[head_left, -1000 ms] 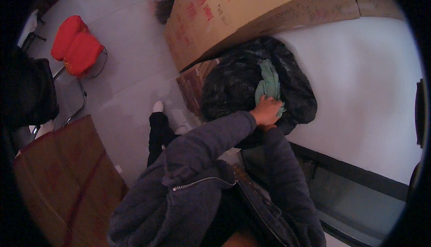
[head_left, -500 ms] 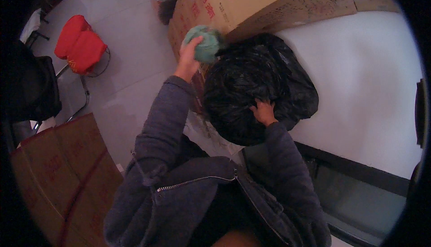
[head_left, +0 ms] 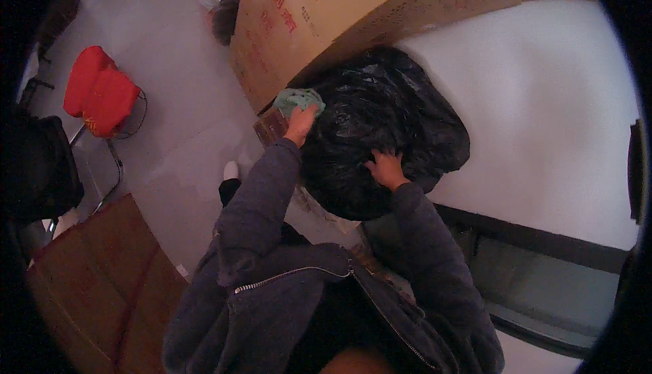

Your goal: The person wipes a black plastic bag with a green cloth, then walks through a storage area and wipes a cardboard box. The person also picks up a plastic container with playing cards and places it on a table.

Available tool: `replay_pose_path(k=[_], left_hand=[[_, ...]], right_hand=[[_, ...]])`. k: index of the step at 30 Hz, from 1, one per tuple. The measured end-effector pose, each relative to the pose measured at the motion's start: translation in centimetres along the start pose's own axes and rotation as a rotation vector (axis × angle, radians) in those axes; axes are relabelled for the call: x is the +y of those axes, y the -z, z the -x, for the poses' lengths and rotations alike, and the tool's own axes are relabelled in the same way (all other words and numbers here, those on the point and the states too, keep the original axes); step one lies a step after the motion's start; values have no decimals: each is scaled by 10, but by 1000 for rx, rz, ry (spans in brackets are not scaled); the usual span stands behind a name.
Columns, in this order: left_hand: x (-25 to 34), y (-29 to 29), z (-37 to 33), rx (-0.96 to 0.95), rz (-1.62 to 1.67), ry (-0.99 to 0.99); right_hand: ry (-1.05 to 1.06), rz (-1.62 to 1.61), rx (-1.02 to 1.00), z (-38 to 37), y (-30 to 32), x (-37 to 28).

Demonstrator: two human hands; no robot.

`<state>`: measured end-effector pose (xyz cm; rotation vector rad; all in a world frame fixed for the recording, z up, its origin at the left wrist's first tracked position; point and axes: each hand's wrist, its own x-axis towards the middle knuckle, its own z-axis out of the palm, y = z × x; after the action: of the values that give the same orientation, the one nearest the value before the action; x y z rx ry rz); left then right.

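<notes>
A large, round, wrinkled black plastic bag [head_left: 387,116] lies on the white surface, its left side reaching past the edge. My left hand [head_left: 301,127] is at the bag's upper left, closed on a crumpled green cloth [head_left: 296,98]. That cloth sits against the bag's rim, close to a cardboard box. Lower down on the bag rests my right hand [head_left: 388,169], with fingers spread over the plastic; its fingertips are partly lost in the dark folds.
A big printed cardboard box [head_left: 326,14] stands behind the bag. The white tabletop [head_left: 530,116] extends right, above a dark-framed glass panel [head_left: 530,272]. On the left are a red cloth-covered object [head_left: 100,92], a black bag [head_left: 41,163] and a brown cardboard box [head_left: 102,279].
My left hand has come down and slightly right with the green cloth, from raised beside the box to the bag's edge. My right hand stays on the bag. The whole view has shifted a little.
</notes>
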<state>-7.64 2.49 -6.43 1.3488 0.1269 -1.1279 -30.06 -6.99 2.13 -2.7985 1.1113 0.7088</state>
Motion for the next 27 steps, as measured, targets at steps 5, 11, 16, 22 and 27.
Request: replay_pose_path(k=[5, 11, 16, 22, 27], left_hand=[[17, -8, 5, -153, -329, -276], [-9, -31, 31, -227, -688, -887], [-26, -31, 59, -209, -710, -980], [-31, -31, 79, -274, -693, -1139], [-28, -8, 96, -434, -555, -862]], right_hand=[[41, -11, 42, -3, -4, -2], [75, -27, 140, -2, -5, -1], [-5, -33, -14, -4, -1, -1], [82, -128, 80, 11, 14, -4], [156, -267, 352, 70, 34, -10]])
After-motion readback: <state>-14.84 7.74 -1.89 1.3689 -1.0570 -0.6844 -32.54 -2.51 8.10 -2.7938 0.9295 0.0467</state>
